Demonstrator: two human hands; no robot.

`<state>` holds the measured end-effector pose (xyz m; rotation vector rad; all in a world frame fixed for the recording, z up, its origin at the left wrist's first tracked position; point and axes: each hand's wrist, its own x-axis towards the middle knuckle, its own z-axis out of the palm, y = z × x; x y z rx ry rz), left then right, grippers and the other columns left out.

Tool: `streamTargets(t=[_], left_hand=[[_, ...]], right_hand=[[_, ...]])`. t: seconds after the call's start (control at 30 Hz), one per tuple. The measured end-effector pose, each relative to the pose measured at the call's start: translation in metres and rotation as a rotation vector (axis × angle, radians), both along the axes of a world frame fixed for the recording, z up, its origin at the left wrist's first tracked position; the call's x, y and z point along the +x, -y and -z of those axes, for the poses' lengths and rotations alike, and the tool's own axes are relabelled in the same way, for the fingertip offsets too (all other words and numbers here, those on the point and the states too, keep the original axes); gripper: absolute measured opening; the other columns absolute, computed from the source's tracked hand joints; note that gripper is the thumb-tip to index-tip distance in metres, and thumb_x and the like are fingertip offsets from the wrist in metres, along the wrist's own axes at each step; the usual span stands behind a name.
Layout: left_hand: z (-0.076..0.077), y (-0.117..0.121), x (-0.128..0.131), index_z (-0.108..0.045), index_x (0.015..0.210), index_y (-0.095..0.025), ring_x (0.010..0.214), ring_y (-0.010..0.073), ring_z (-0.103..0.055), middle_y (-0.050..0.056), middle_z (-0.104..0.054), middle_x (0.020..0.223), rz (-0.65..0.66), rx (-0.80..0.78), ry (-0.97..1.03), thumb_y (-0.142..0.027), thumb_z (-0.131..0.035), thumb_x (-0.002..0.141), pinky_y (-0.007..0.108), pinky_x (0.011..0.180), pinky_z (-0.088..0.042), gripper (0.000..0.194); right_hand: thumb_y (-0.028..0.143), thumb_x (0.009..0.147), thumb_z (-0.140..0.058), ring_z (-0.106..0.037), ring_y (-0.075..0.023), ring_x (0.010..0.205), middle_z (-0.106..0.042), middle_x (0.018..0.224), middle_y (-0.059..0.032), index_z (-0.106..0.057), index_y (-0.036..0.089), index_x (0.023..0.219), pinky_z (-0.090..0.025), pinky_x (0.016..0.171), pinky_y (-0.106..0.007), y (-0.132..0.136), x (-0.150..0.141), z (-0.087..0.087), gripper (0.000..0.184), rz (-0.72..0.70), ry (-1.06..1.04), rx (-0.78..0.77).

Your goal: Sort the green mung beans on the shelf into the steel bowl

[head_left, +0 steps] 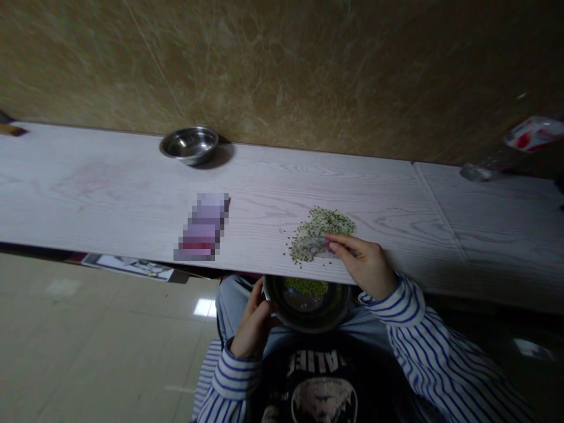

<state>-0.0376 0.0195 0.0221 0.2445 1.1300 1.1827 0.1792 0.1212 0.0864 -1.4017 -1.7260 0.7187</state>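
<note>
My left hand (pixel 252 326) grips the left rim of a metal bowl (pixel 304 320), which sits at my lap just below the table's front edge. Small green beans (pixel 308 286) lie in the bowl's far side. Over the table, my right hand (pixel 368 261) pinches a thin, see-through greyish piece (pixel 321 245) between thumb and fingers; its exact kind is unclear. That piece lies against a spread heap of green beans mixed with white grains (pixel 330 221). Some loose beans are scattered around the heap's left and front edges.
A second metal bowl (pixel 189 145) stands near the wall at the back left. A blurred-out flat phone-like object (pixel 203 226) lies left of the heap. At the far right, a clear plastic bottle (pixel 506 155) lies tilted by the wall. The pale wood table (pixel 110 194) is narrow.
</note>
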Motion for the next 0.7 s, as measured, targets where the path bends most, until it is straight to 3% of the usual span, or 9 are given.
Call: streamTargets(t=[0.27, 0.57, 0.7], left_hand=[[-0.002, -0.001, 0.002, -0.062, 0.126, -0.024, 0.091, 0.0257, -0.066, 0.006, -0.07, 0.111, 0.002, -0.017, -0.011, -0.018, -0.071, 0.063, 0.031, 0.064, -0.054, 0.064], [-0.003, -0.002, 0.003, -0.063, 0.126, -0.021, 0.078, 0.0188, -0.062, 0.005, -0.07, 0.1, -0.001, -0.009, -0.007, -0.017, -0.072, 0.061, 0.029, 0.063, -0.053, 0.065], [-0.002, 0.0, 0.002, -0.062, 0.127, -0.022, 0.077, 0.0202, -0.064, 0.005, -0.07, 0.099, 0.005, -0.015, -0.006, -0.018, -0.072, 0.062, 0.029, 0.061, -0.052, 0.065]], right_hand=[[0.028, 0.087, -0.062, -0.078, -0.0223, 0.089, -0.082, 0.098, -0.0054, -0.081, 0.023, 0.103, -0.063, 0.084, -0.036, 0.009, 0.011, -0.005, 0.026, 0.01, -0.001, -0.018], [0.029, 0.085, -0.064, -0.079, -0.0227, 0.087, -0.082, 0.096, -0.0054, -0.082, 0.023, 0.099, -0.064, 0.083, -0.034, 0.021, 0.016, -0.006, 0.024, 0.06, 0.013, -0.015], [0.028, 0.084, -0.064, -0.079, -0.0223, 0.086, -0.082, 0.095, -0.0046, -0.082, 0.024, 0.098, -0.064, 0.085, -0.034, 0.029, 0.015, -0.008, 0.024, 0.054, 0.026, -0.019]])
